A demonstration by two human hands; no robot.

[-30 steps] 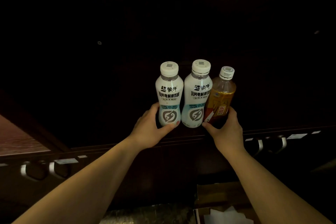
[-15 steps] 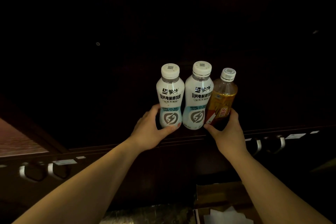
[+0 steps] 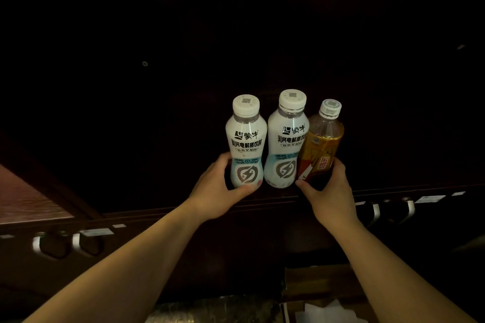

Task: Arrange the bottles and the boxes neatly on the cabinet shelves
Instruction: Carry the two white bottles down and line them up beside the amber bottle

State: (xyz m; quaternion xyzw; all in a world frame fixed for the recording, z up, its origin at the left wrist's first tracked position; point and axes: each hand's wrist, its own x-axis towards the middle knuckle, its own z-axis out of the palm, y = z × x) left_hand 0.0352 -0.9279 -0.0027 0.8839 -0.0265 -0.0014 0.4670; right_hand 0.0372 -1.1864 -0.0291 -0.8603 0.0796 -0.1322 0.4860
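Observation:
Three bottles stand side by side on a dark cabinet shelf [image 3: 262, 203]. My left hand [image 3: 217, 191] grips the base of the left white bottle [image 3: 246, 139], which has a white cap. A second white bottle [image 3: 287, 139] stands in the middle, touching its neighbours, with no hand on it. My right hand [image 3: 329, 196] grips the lower part of the amber tea bottle [image 3: 324, 144] on the right, which leans slightly to the right. The inside of the cabinet is very dark and its back is hidden.
Below the shelf edge run dark drawer fronts with metal handles at the left [image 3: 39, 244] and right [image 3: 375, 212]. A reddish wooden panel [image 3: 23, 199] shows at the left. An open cardboard box [image 3: 315, 286] with white paper sits at the bottom.
Both hands and the three bottles have stayed almost in place; the group sits slightly lower and to the right in view, with the bottles pressed closer together.

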